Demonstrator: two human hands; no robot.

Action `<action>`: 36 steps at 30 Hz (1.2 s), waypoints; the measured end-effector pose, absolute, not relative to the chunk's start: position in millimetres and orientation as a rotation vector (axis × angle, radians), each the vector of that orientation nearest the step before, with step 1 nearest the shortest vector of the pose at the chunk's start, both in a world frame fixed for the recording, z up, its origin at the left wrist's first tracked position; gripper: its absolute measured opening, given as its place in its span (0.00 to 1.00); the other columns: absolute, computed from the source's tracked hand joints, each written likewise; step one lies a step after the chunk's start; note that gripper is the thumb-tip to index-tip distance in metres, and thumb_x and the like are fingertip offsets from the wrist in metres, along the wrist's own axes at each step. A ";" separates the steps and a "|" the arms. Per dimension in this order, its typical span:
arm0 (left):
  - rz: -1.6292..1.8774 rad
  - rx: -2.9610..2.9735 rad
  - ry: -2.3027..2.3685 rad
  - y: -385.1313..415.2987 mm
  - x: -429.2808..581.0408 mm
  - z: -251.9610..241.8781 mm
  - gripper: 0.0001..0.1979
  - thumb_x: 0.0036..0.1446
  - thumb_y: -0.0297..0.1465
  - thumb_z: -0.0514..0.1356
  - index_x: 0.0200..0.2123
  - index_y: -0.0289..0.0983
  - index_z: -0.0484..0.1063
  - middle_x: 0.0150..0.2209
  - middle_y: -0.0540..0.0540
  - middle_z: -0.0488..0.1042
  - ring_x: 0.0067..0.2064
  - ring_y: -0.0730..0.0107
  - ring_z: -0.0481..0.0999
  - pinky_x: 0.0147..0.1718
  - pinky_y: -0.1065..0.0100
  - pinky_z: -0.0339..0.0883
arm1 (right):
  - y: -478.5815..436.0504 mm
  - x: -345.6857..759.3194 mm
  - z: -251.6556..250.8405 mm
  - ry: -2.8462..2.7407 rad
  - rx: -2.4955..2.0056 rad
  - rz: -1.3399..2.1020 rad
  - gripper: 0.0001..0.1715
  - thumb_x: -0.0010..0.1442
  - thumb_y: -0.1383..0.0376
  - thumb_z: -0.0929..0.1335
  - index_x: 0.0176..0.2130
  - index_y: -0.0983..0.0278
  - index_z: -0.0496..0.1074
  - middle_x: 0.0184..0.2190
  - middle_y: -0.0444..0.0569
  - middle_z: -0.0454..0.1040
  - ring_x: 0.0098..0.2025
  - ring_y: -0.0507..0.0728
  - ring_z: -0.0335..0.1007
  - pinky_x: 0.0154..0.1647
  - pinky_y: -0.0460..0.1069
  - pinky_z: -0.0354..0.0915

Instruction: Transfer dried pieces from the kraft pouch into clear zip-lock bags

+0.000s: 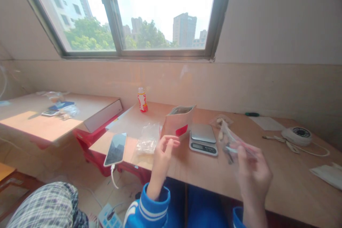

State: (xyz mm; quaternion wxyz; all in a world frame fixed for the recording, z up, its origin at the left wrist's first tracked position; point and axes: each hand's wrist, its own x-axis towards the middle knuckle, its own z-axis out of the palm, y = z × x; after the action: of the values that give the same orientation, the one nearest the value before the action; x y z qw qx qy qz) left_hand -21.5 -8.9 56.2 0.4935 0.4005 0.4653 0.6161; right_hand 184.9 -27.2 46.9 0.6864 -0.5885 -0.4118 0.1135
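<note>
My right hand pinches the top edge of a clear plastic bag, which hangs over the table with small dark and pale pieces inside. In front of me, my left hand is raised with its fingers apart and bent, holding nothing. Just behind it stands a brown paper pouch with an open top and a red label. A kitchen scale with a silver plate sits between my hands, nothing on it. Left of my left hand lies a stack of clear plastic bags.
A phone with a white cable lies at the left table edge. A drink bottle stands at the back. Rightward are a small bag, a white dome camera with its cable, and paper. A person's plaid-covered knee is lower left.
</note>
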 end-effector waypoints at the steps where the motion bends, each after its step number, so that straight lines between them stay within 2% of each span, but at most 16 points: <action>1: 1.382 1.008 1.007 -16.0 -10.6 58.4 0.12 0.54 0.40 0.59 0.32 0.36 0.73 0.27 0.45 0.75 0.30 0.64 0.75 0.34 0.66 0.67 | -32.3 174.3 51.9 -1.033 -1.295 0.284 0.20 0.56 0.51 0.67 0.38 0.64 0.73 0.35 0.54 0.78 0.37 0.60 0.75 0.40 0.54 0.70; 2: 1.252 0.994 0.869 -22.0 -1.4 59.8 0.16 0.54 0.44 0.58 0.33 0.36 0.73 0.25 0.45 0.75 0.25 0.66 0.74 0.29 0.66 0.67 | -37.2 165.0 55.9 -1.146 -1.267 0.316 0.17 0.57 0.52 0.67 0.38 0.63 0.73 0.36 0.53 0.78 0.38 0.60 0.74 0.41 0.53 0.69; 3: 1.200 0.973 0.783 -26.8 5.4 60.5 0.19 0.54 0.47 0.57 0.32 0.35 0.72 0.25 0.44 0.75 0.26 0.65 0.75 0.30 0.65 0.68 | -41.4 157.1 59.1 -1.246 -1.229 0.342 0.15 0.58 0.54 0.66 0.38 0.62 0.74 0.36 0.52 0.78 0.39 0.60 0.74 0.43 0.53 0.69; 6: 1.271 0.880 0.688 -33.4 11.0 60.1 0.23 0.54 0.51 0.54 0.27 0.35 0.69 0.27 0.42 0.76 0.32 0.62 0.77 0.37 0.63 0.70 | -48.6 143.8 64.3 -1.503 -1.060 0.391 0.10 0.61 0.59 0.65 0.39 0.58 0.74 0.39 0.49 0.77 0.43 0.59 0.73 0.47 0.52 0.68; 8: 1.342 0.840 0.727 -32.3 6.2 57.9 0.22 0.55 0.50 0.55 0.25 0.35 0.68 0.28 0.43 0.77 0.34 0.62 0.77 0.39 0.62 0.70 | -49.2 141.3 65.6 -1.684 -0.944 0.443 0.11 0.62 0.61 0.63 0.42 0.58 0.74 0.42 0.48 0.76 0.46 0.59 0.72 0.49 0.52 0.67; 11: 1.337 0.819 0.837 -26.8 -3.1 52.3 0.18 0.51 0.46 0.61 0.29 0.36 0.69 0.29 0.45 0.77 0.33 0.62 0.78 0.36 0.63 0.71 | -47.0 139.6 66.6 -1.829 -0.912 0.534 0.14 0.63 0.60 0.62 0.43 0.58 0.74 0.44 0.50 0.76 0.48 0.59 0.72 0.49 0.52 0.67; 13: 1.290 0.813 0.887 -23.5 -6.9 48.1 0.17 0.49 0.45 0.62 0.31 0.36 0.70 0.28 0.45 0.78 0.31 0.61 0.78 0.33 0.64 0.72 | -45.2 137.6 67.5 -1.816 -0.996 0.563 0.13 0.64 0.59 0.62 0.41 0.59 0.74 0.42 0.50 0.77 0.47 0.59 0.72 0.48 0.51 0.67; 17: 1.231 0.842 0.941 -21.3 -9.1 41.0 0.17 0.51 0.45 0.60 0.26 0.36 0.72 0.28 0.42 0.78 0.31 0.61 0.79 0.32 0.65 0.72 | -40.6 132.7 66.1 -1.802 -1.131 0.695 0.14 0.64 0.57 0.62 0.39 0.59 0.74 0.40 0.48 0.78 0.45 0.58 0.74 0.46 0.49 0.68; 22: 1.151 0.963 0.973 -19.6 -9.4 26.8 0.12 0.51 0.42 0.61 0.32 0.39 0.73 0.31 0.45 0.79 0.33 0.62 0.79 0.32 0.65 0.73 | -31.1 125.8 54.1 -1.697 -1.256 0.759 0.13 0.61 0.55 0.64 0.39 0.59 0.73 0.37 0.48 0.79 0.38 0.58 0.76 0.39 0.49 0.70; 27: 1.054 1.024 1.028 -16.1 -10.1 12.9 0.17 0.51 0.47 0.59 0.31 0.38 0.73 0.31 0.44 0.80 0.31 0.62 0.79 0.25 0.69 0.71 | -24.3 122.1 45.2 -1.689 -1.348 0.736 0.12 0.58 0.58 0.65 0.33 0.60 0.75 0.32 0.47 0.79 0.35 0.58 0.75 0.36 0.50 0.67; 32: 0.805 0.944 1.134 -14.0 -11.0 21.6 0.24 0.51 0.55 0.53 0.31 0.38 0.67 0.19 0.44 0.76 0.19 0.60 0.76 0.18 0.65 0.68 | -20.6 124.4 40.5 -1.620 -1.393 0.833 0.14 0.58 0.57 0.65 0.29 0.62 0.73 0.27 0.47 0.77 0.32 0.58 0.74 0.35 0.50 0.66; 36: 0.793 0.917 1.175 -9.3 -9.3 23.7 0.25 0.50 0.54 0.54 0.32 0.37 0.64 0.14 0.45 0.72 0.16 0.62 0.74 0.15 0.68 0.65 | -17.0 126.9 37.6 -1.542 -1.259 1.008 0.14 0.57 0.56 0.66 0.28 0.64 0.72 0.27 0.48 0.78 0.32 0.57 0.75 0.35 0.49 0.68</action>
State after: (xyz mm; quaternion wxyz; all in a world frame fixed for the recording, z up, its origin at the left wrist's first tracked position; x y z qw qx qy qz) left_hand -9.3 -9.3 23.7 0.6642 0.4059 0.5203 0.3512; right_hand 126.9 -17.0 37.6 0.4397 -0.5067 -0.6207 0.4058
